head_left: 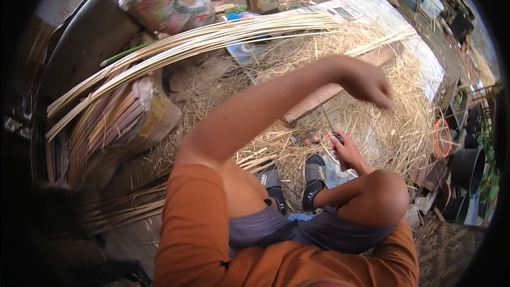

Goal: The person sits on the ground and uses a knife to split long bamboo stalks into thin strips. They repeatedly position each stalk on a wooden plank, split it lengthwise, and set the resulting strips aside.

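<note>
My left arm reaches across the middle, and my left hand (pixel 367 84) hangs over the loose shavings to the right of a wooden plank (pixel 319 101). Its fingers are bent downward and pressed together, a little blurred; whatever they may hold cannot be made out. Closer to my body, beside my raised knee, my right hand (pixel 348 152) is wrapped round the dark handle of a knife (pixel 325 110). The thin blade points up and away, toward the plank. Thin, pale bamboo shavings (pixel 409 127) lie heaped around both hands.
A long bundle of split bamboo strips (pixel 175 53) stretches across the far left, resting over a stack of darker slats (pixel 109 117). A filled sack (pixel 164 2) stands behind it. An orange basket (pixel 442 138) and a black bucket (pixel 467 170) are at the right.
</note>
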Tool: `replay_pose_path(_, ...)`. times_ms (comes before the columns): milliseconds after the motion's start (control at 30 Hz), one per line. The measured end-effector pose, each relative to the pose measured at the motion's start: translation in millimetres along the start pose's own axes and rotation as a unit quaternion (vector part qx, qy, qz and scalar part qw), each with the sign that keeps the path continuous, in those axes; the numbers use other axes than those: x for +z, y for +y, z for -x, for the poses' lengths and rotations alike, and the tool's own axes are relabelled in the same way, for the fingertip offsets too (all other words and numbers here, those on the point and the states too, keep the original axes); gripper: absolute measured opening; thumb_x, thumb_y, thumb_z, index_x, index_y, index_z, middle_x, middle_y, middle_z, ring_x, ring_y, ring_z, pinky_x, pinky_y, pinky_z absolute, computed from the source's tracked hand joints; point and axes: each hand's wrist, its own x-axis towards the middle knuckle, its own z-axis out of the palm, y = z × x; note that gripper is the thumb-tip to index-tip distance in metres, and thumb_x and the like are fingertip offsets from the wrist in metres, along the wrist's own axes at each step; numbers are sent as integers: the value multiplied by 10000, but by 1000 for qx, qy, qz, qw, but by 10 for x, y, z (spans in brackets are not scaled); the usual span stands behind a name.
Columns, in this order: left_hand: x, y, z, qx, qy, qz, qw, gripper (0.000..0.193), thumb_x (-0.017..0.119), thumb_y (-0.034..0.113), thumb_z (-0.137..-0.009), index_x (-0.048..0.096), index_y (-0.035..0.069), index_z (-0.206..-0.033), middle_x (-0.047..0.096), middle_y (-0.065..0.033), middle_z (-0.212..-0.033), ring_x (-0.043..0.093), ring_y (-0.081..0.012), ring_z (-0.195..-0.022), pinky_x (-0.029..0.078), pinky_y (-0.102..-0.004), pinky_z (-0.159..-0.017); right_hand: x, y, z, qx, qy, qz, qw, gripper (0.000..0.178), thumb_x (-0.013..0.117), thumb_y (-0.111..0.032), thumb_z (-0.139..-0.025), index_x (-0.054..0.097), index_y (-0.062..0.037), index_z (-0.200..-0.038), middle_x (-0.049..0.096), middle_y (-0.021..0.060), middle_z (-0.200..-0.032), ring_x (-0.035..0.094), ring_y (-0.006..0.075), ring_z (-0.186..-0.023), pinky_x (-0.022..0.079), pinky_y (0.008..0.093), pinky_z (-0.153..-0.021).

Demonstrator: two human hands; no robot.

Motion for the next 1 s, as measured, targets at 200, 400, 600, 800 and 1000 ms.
replay_pose_path(200, -36, -2641, 1013, -448, 27, -218, 867, 304, 503, 228, -809, 666, 27, -968, 667, -188, -975, 634, -344, -917, 492, -442, -818, 603, 352, -449, 83, -72, -225, 968, 324, 577, -271, -928, 475, -48, -1139, 534, 35, -780, 523, 105, -624, 472, 252, -510)
replay_pose_path(400, 1184, -4018, 1190, -475, 175, -98, 857, 248, 511, 179, -812, 693, 44, -914, 656, -221, -971, 619, -401, -933, 501, -452, -830, 631, 476, -388, 75, -51, -259, 962, 284, 541, -263, -949, 485, -52, -1131, 540, 27, -767, 528, 89, -637, 474, 244, -548)
replay_pose_path(600, 1803, -4256, 771, -566, 265, -71, 777, 249, 520, 157, -835, 669, 88, -1022, 636, -213, -1075, 599, -406, -1001, 475, -460, -878, 537, 516, -414, 92, -43, -198, 975, 292, 533, -232, -955, 483, -42, -1171, 541, 13, -753, 527, 74, -642, 470, 235, -560)
replay_pose_path(800, 1162, -4315, 821, -605, 125, -60, 784, 360, 509, 128, -829, 557, -76, -1122, 566, -303, -1172, 558, -398, -1111, 461, -446, -920, 650, 548, -445, 49, -39, -203, 977, 265, 543, -225, -949, 515, -45, -1142, 532, 5, -722, 522, 76, -605, 463, 235, -536)
replay_pose_path(1000, 117, -3219, 730, -522, 158, -263, 796, 670, 714, 450, -762, 469, -5, -1188, 598, -256, -1113, 580, -364, -1056, 472, -441, -874, 708, 636, -450, 31, -17, -210, 977, 258, 584, -229, -926, 512, -59, -1106, 528, 7, -721, 524, 84, -593, 460, 244, -514)
